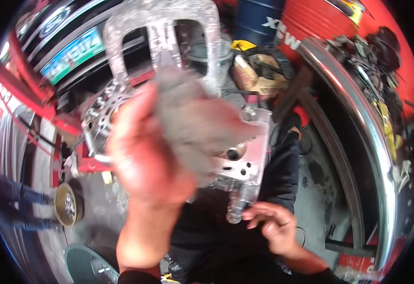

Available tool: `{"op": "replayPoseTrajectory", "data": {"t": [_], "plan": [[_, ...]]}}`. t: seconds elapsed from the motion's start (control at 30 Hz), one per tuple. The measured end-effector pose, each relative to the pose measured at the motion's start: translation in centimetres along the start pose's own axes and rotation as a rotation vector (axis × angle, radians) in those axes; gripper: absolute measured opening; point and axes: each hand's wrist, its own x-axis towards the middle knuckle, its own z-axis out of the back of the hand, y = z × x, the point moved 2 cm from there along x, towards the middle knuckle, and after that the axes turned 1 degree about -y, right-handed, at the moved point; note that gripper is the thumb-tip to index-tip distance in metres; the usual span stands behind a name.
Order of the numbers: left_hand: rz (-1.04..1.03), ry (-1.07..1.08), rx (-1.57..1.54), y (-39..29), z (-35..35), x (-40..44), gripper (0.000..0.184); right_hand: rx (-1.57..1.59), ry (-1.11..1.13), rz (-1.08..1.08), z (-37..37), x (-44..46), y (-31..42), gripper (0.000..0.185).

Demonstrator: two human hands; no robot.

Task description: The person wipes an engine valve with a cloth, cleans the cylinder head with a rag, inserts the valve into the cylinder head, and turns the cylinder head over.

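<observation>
A silver metal cylinder head [257, 163] with round holes lies across the middle, low in front of me. Over it, large and smeared by motion, my left hand [143, 146] clutches a grey rag [178, 113]; its exact weave and edges are blurred. The hand and rag hide the central part of the metal. At the cylinder head's near right end, my right hand [275, 229] has its fingers loosely bent and apart, fingertips at the protruding metal end. Whether they press on it I cannot tell.
A worn chair back [164, 12] rises behind the cylinder head. A chrome bumper [358, 109] curves along the right. Red drum [320, 23], blue drum [259, 19] and an open cardboard box [264, 87] stand behind. A round bowl [68, 204] and a green basin [86, 265] are left.
</observation>
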Motion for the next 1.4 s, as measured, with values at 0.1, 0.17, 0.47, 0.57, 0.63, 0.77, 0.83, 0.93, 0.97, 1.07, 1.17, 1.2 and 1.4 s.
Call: {"op": "replayPoseTrajectory", "data": {"t": [0.1,0.17,0.47,0.57,0.63,0.77,0.83,0.93,0.97,1.07,1.17,1.2,1.4], "plan": [[0.13,0.093,-0.114,1.8,-3.6,-0.6,0.026,0.38,0.147,0.02,-5.8,2.1,0.4,0.081],[0.065,0.137,0.072,2.5,-4.9,-1.2,0.02,0.624,0.007,-0.039,-7.2,3.2,1.1,0.084],[-0.37,0.767,1.432,5.2,-1.1,-2.7,0.02,0.186,-0.441,0.09,0.0,7.0,8.8,0.04],[-0.463,0.352,1.647,0.0,2.4,1.0,0.033,-0.194,-0.287,0.073,3.5,8.1,10.3,0.04],[-0.588,0.23,1.766,-2.6,7.5,4.8,0.038,-0.434,-0.194,0.148,3.3,9.7,11.8,0.042],[-0.563,0.013,2.094,-1.5,13.7,5.8,0.049,-1.128,0.128,0.376,1.1,14.3,11.6,0.053],[-0.468,-0.015,2.094,-1.5,12.9,5.3,0.05,-1.439,0.39,0.429,-0.4,15.9,10.0,0.07],[-0.471,-0.112,2.124,-1.5,12.9,5.2,0.047,-1.758,0.889,0.711,-2.0,17.5,6.8,0.063],[-0.467,-0.124,2.116,-1.7,12.8,5.2,0.047,-1.742,0.91,0.702,-1.5,17.8,6.2,0.058],[-0.397,-0.137,2.082,-2.0,12.9,5.0,0.045,-1.704,1.024,0.772,-1.2,18.7,6.5,0.061],[-0.385,-0.139,2.089,-2.0,12.9,5.3,0.044,-1.807,1.111,0.767,-1.8,19.1,7.5,0.046],[-0.396,-0.129,2.09,-2.0,13.1,5.4,0.044,-1.849,1.147,0.783,-2.0,19.1,7.7,0.044],[-0.436,-0.142,2.073,-1.9,13.2,5.2,0.043,-1.875,1.119,0.49,-3.5,18.5,8.1,0.033]]}}
